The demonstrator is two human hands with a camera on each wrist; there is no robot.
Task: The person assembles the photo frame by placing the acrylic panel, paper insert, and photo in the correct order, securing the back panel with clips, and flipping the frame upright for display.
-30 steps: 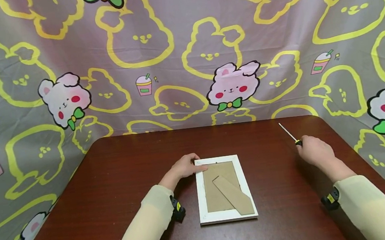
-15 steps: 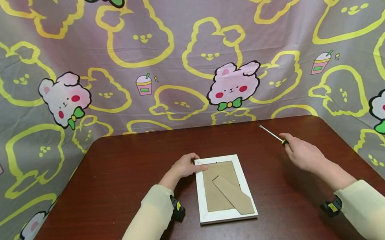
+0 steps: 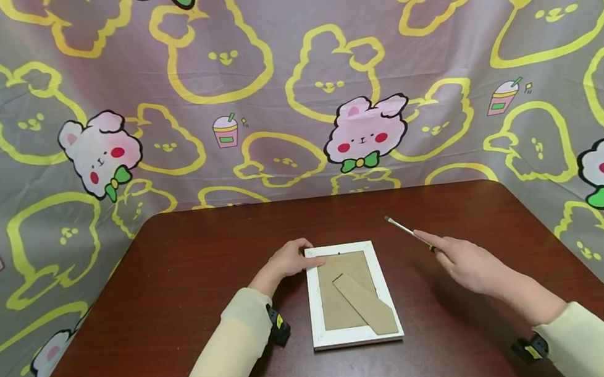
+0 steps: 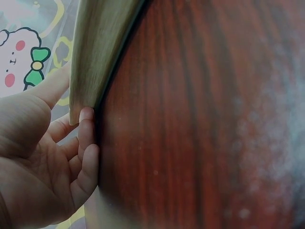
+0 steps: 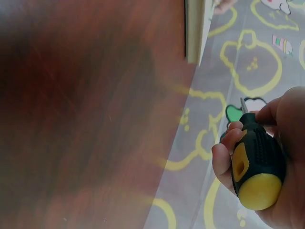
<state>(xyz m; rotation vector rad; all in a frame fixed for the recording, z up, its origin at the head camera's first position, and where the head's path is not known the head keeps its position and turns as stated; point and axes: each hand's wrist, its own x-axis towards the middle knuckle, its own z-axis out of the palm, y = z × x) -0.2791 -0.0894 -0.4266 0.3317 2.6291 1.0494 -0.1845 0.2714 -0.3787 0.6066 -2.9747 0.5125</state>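
A white picture frame (image 3: 316, 299) lies back side up on the table, its brown backing board and slanted stand leg (image 3: 368, 305) showing. My left hand (image 3: 286, 260) holds the frame's far left corner, thumb on top and fingers along the edge. In the left wrist view the fingertips (image 4: 86, 114) touch the frame's side (image 4: 95, 52). My right hand (image 3: 469, 262) grips a flathead screwdriver (image 3: 408, 230) right of the frame, above the table. Its black and yellow handle (image 5: 261, 157) fills the palm; the blade points forward and left, apart from the frame.
The dark red-brown wooden table (image 3: 202, 243) reaches back to a grey curtain (image 3: 262, 31) with yellow rabbit outlines. The curtain also hangs along both sides. A small black camera is strapped to each wrist.
My right hand has moved left and toward me with the screwdriver, and its blade has swung further left, closer to the frame. My left hand and the picture frame have stayed in place.
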